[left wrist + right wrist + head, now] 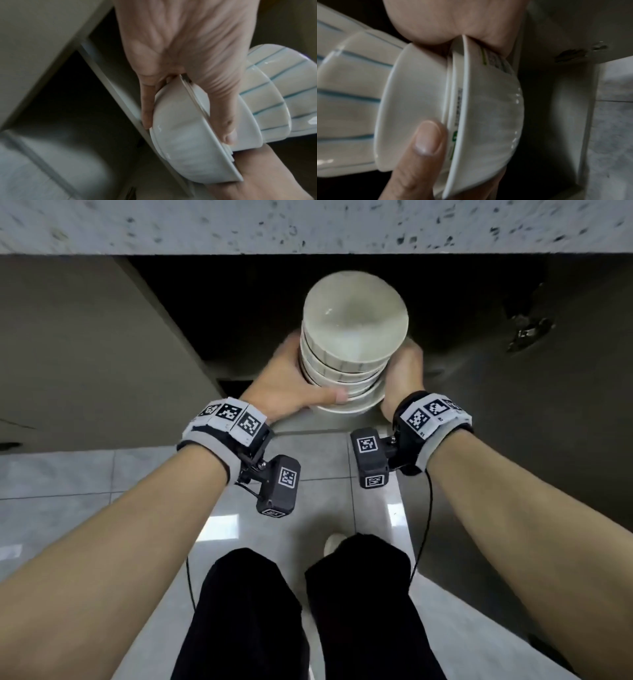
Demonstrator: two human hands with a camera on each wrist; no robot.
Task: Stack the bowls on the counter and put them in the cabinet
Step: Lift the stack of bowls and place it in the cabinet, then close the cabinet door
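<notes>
A stack of several white bowls [354,337], the upper ones ribbed with blue lines, is held in the mouth of the open cabinet [239,302] below the counter. My left hand [291,381] grips the stack's lower left side, thumb across the front of the bottom bowls. My right hand [400,374] grips the lower right side. In the left wrist view my fingers [147,108] curl under the bottom bowl [188,148] and the thumb lies on its rim. In the right wrist view my thumb [426,138] presses the rim of a lower bowl [488,115].
The speckled stone counter edge [308,224] overhangs the cabinet. An open cabinet door [85,354] stands at the left, another door panel with a hinge [529,332] at the right. Grey floor tiles [68,491] and my legs [308,611] lie below.
</notes>
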